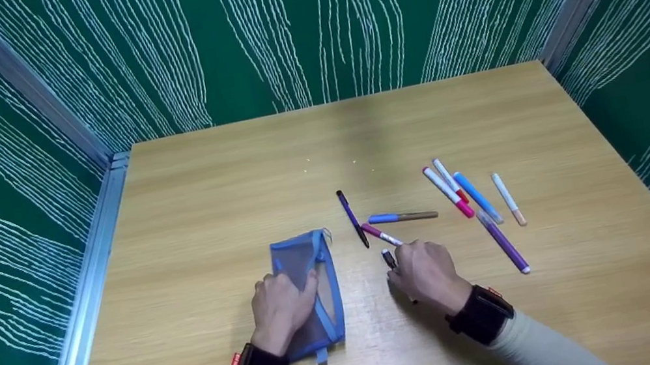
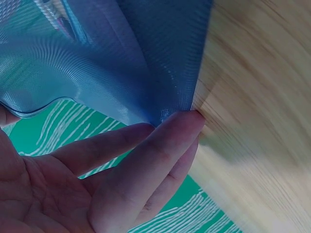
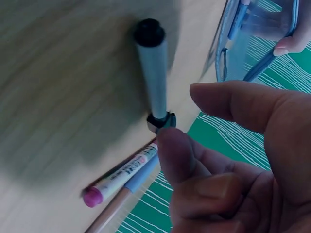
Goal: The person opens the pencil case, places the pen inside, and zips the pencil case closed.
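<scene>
A blue mesh pencil case point(image 1: 325, 275) lies on the table with its zip side toward the right. My left hand point(image 1: 283, 305) grips it, thumb over the edge of the opening and fingertips along the left side, against the mesh point(image 2: 165, 92) in the left wrist view. At least one pen point(image 3: 238, 19) shows inside. My right hand point(image 1: 427, 274) is over a grey marker with black ends point(image 3: 154, 77). Its index fingertip is at the marker's clip end, while the thumb stands apart from it. The head view hides most of that marker behind the hand.
Just beyond the right hand lie a magenta-capped marker point(image 1: 381, 234), a blue-and-brown marker point(image 1: 403, 217) and a dark purple pen point(image 1: 352, 219). Farther right are several markers, including a purple one point(image 1: 503, 242) and a blue one point(image 1: 478, 196). Green walls point(image 1: 305, 27) surround the table.
</scene>
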Tool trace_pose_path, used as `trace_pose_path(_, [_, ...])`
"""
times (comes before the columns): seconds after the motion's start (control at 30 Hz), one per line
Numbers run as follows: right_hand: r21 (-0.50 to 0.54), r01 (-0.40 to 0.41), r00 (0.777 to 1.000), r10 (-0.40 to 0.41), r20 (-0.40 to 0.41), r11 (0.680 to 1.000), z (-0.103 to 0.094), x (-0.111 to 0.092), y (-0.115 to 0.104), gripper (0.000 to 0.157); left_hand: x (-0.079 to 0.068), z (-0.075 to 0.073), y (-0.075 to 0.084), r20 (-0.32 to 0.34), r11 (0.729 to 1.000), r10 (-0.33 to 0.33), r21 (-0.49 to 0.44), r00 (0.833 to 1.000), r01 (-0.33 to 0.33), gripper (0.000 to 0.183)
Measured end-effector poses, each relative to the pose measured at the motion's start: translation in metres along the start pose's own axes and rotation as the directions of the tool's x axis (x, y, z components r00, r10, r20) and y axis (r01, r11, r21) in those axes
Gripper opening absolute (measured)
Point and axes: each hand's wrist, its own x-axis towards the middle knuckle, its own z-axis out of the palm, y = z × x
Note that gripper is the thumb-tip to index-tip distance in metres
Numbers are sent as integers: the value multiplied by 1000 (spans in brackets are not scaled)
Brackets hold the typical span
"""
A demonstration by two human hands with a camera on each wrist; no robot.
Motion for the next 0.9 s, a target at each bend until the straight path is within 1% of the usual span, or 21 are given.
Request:
trace_pose_path(0.2, [2, 7, 999, -7, 38, 1000, 4, 0, 3, 34, 0, 0, 0, 5, 1000, -8, -5, 1000, 8, 61])
trace_pose_path(0.33, [4, -1, 998, 1, 57, 1000, 6, 0, 3, 33, 0, 0, 0, 1, 1000, -12, -3, 1000, 12, 62])
trace_pose_path(0.5, [-20, 7, 1000, -7, 10, 1000, 9, 0, 2, 30, 0, -1, 2, -7, 1000, -8, 15, 1000, 8, 64])
trace_pose_path(0.6, [-18, 13, 1000, -14, -17, 1000, 11, -1, 2, 28, 0, -1, 2, -3, 1000, -14, 21, 1000, 14, 67])
trace_pose_path(0.9, [41, 3, 1000, -3, 3, 999, 10, -2, 0, 27, 0, -1, 1, 24, 1000, -26, 18, 999, 25, 65])
